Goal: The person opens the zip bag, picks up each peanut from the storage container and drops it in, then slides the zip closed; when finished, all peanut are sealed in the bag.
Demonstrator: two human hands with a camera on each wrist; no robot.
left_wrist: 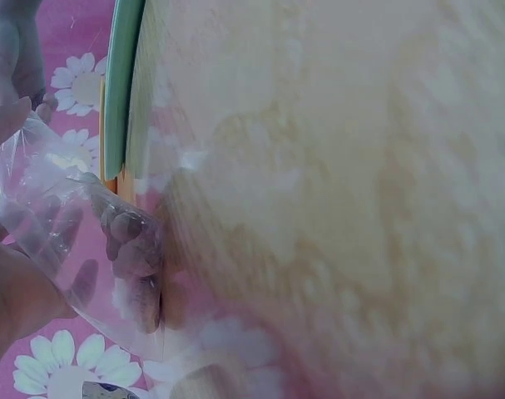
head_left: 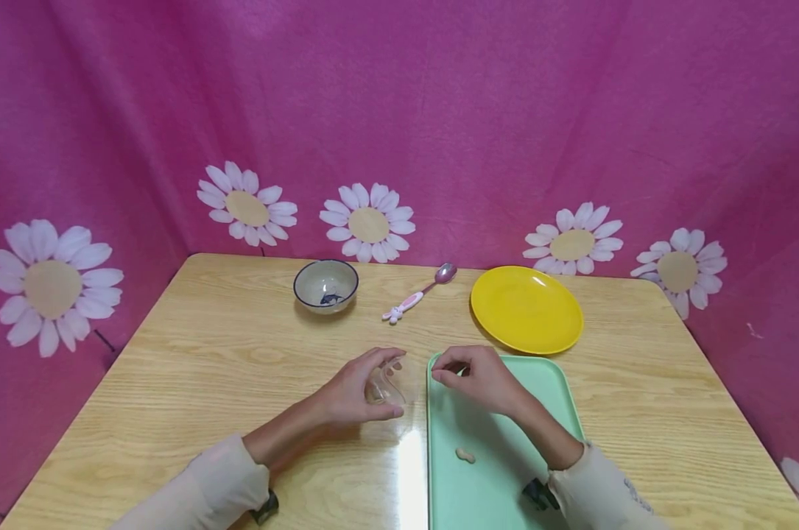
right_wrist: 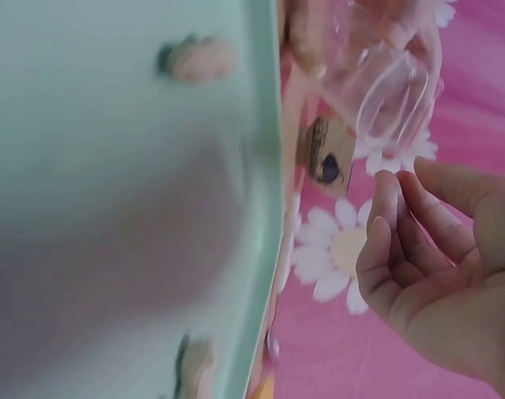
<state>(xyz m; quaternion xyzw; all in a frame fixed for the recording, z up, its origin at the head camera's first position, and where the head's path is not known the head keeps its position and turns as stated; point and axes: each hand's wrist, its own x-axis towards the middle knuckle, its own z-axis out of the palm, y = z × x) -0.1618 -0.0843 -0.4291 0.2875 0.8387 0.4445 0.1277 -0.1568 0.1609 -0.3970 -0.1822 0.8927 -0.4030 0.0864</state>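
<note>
My left hand (head_left: 356,390) grips a clear plastic bag (head_left: 387,384) above the table, left of a green tray (head_left: 498,489). Several peanuts (left_wrist: 134,249) lie in the bottom of the bag in the left wrist view. Over the tray's far left corner hovers my right hand (head_left: 479,375), its fingers loosely bent and no object visible between them. One peanut (head_left: 465,456) lies on the tray in the head view. From the right wrist, one peanut (right_wrist: 202,60) and a second peanut (right_wrist: 198,366), both blurred, show on the tray.
Behind the hands stand a bowl (head_left: 326,287) with a dark rim, a spoon (head_left: 412,300) with a rabbit handle, and a yellow plate (head_left: 528,309) just beyond the tray. A pink flowered curtain (head_left: 439,132) hangs along the table's back and sides.
</note>
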